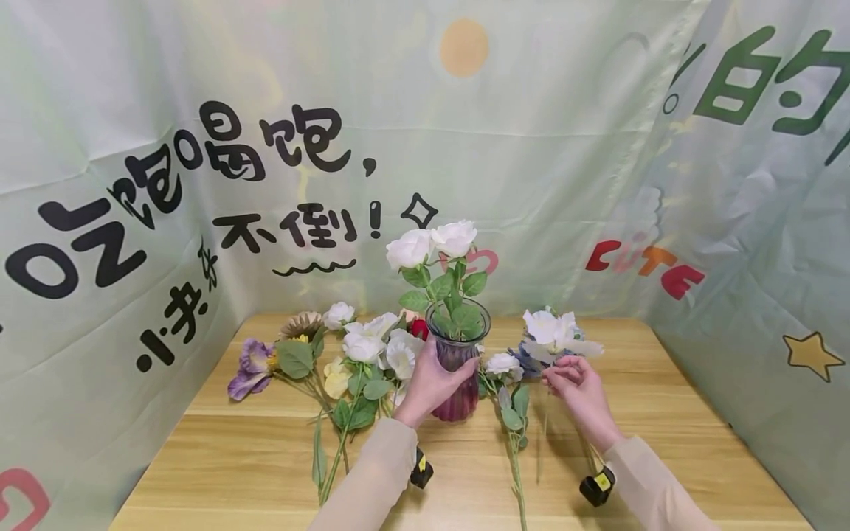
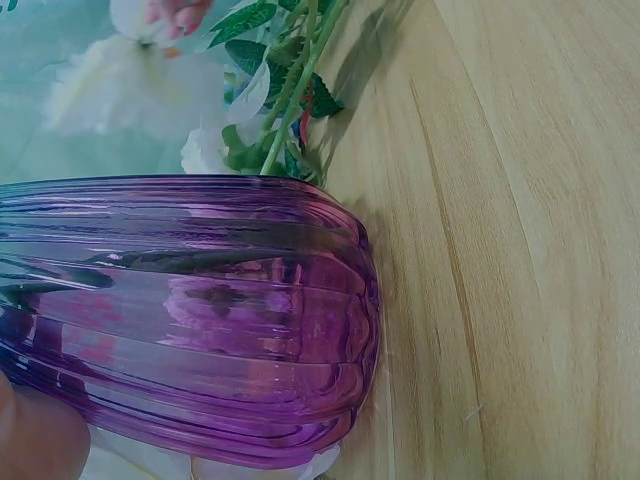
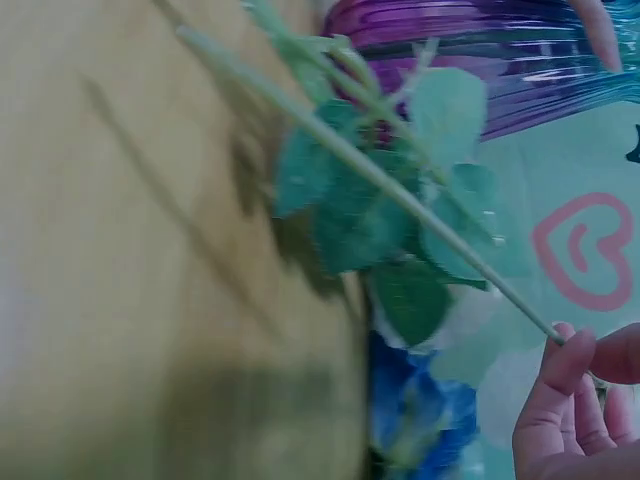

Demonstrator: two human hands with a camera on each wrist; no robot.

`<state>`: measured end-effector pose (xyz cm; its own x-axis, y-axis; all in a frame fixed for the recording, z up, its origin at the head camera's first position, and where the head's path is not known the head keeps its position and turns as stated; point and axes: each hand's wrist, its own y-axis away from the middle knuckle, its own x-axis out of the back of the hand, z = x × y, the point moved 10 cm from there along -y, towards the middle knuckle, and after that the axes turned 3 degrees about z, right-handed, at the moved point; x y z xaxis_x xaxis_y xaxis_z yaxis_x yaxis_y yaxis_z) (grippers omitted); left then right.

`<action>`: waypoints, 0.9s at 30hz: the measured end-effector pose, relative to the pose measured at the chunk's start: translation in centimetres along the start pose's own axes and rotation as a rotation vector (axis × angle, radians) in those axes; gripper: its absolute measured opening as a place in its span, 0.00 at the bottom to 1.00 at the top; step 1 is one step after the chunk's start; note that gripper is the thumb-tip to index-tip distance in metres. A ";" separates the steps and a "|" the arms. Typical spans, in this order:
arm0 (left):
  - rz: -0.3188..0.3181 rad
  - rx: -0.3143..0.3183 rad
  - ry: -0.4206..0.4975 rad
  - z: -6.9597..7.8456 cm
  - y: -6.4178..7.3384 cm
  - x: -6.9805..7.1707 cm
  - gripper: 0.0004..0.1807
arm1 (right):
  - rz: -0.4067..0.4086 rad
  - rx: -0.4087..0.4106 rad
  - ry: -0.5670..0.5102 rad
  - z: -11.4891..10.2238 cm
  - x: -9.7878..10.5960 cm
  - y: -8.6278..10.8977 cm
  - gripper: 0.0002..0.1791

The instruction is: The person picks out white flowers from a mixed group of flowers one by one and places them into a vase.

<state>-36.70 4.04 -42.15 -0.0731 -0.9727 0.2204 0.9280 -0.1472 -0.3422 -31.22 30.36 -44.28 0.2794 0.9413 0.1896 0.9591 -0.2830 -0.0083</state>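
A ribbed purple glass vase (image 1: 457, 394) is near the middle of the wooden table, gripped by my left hand (image 1: 434, 383). Two white roses (image 1: 432, 243) with green leaves rise from its mouth. In the left wrist view the vase (image 2: 220, 310) fills much of the frame, with part of a finger or thumb (image 2: 40, 435) against it. To the right, my right hand (image 1: 579, 391) pinches a white flower (image 1: 553, 332) just below its bloom. The right wrist view shows its thin green stem (image 3: 400, 195) slanting away from the pinching fingers (image 3: 560, 385).
Left of the vase lie several artificial flowers, including a purple one (image 1: 249, 369), a yellow one (image 1: 337, 377) and white ones (image 1: 363, 343). A leafy white flower (image 1: 505, 365) lies right of it, near blue blooms (image 1: 527, 363). Printed curtains (image 1: 551, 169) stand around the table (image 1: 465, 487).
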 end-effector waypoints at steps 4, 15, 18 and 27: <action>0.000 -0.008 -0.001 0.0 0.0 0.0 0.43 | 0.011 0.064 -0.060 -2.2 0.2 -0.3 0.17; -0.007 -0.016 0.034 0.2 -0.1 0.0 0.44 | 0.045 0.212 -0.175 -7.8 0.1 -0.8 0.12; -0.005 -0.024 0.045 0.2 -0.1 0.0 0.43 | 0.052 0.242 -0.202 -9.3 0.0 -0.8 0.11; -0.002 -0.016 0.018 0.1 0.0 0.0 0.44 | 0.082 0.342 -0.258 -14.2 -0.1 -0.7 0.08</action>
<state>-36.72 4.07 -42.07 -0.0813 -0.9755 0.2044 0.9218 -0.1516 -0.3568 -32.54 27.88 -30.32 0.3158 0.9457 -0.0769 0.8811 -0.3223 -0.3461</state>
